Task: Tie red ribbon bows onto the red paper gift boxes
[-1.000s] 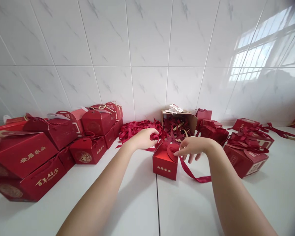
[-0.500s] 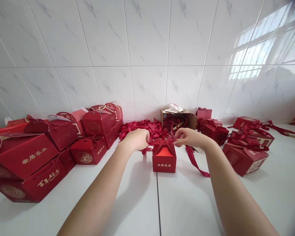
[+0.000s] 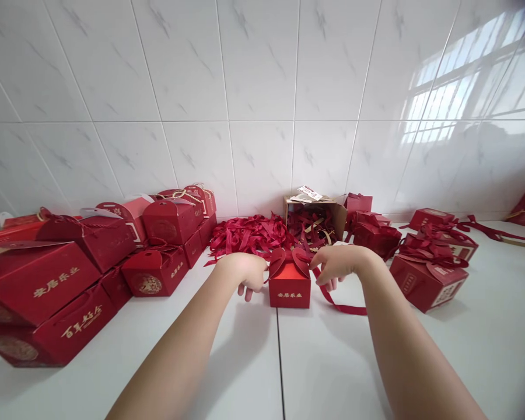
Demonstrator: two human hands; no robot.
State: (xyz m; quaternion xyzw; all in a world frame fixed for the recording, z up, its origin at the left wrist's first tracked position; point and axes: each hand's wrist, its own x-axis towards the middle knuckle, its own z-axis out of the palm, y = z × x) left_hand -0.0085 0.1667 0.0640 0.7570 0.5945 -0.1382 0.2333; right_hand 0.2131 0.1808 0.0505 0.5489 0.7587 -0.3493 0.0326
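Observation:
A small red gift box [image 3: 289,291] with gold lettering stands upright before me, its petal-shaped top flaps folded inward and upright. On its left side, my left hand [image 3: 246,273] is closed in a pinch at the box's upper corner, with a bit of red ribbon at the fingertips. My right hand [image 3: 338,263] pinches the dark red ribbon [image 3: 347,309] beside the opposite corner; its loose end trails onto the table to the right. Where the ribbon runs behind the flaps is hidden.
Stacked red gift boxes [image 3: 157,271] fill the left side. Behind lie a heap of red ribbons [image 3: 254,233] and an open cardboard box [image 3: 340,217] of ribbons. Tied boxes [image 3: 424,283] stand at right on the white table [image 3: 332,373], against a tiled wall [image 3: 262,157].
Both hands have moved down from above the flaps to the sides of the box. The ribbon that stretched across the top has gone lower, and its right tail has shifted.

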